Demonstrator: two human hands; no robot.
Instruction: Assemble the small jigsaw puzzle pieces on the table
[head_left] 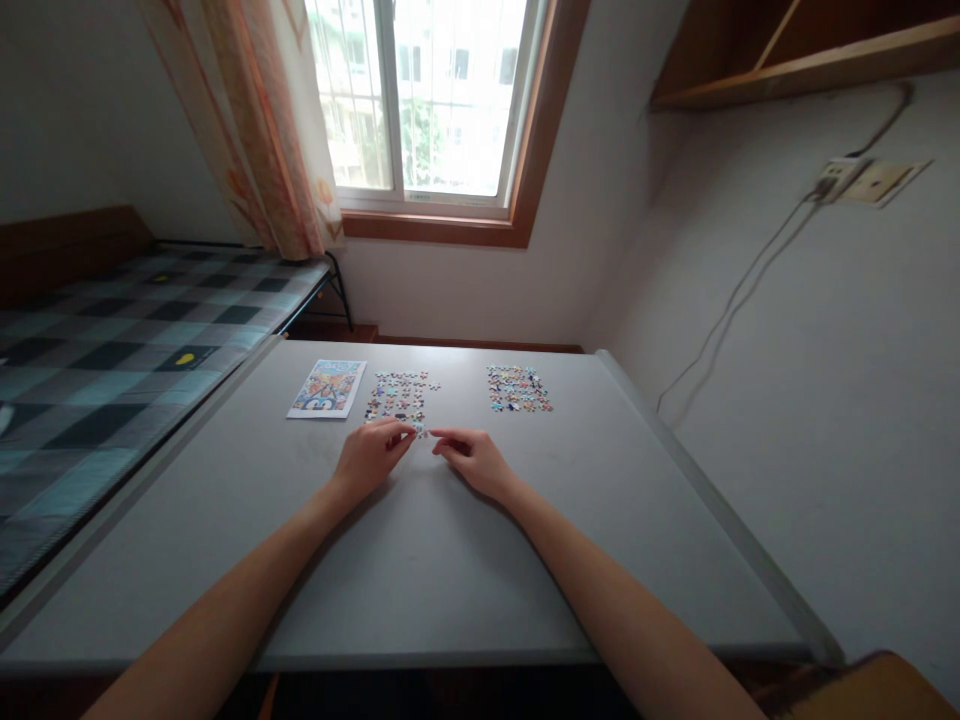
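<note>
Here, over a gray tabletop, bunching the fingers of the left hand against small jigsaw pieces (cannot tell whether pinched or only touched) and stretching the right hand close beside them, with index finger extended and thumb apart. Facing rows of loose pieces next to a colorful printed sheet, with another batch farther right.

The left arm extends from seven o'clock, the right arm from five; left hand bends its fingers together, right hand points its index finger toward nine.
</note>
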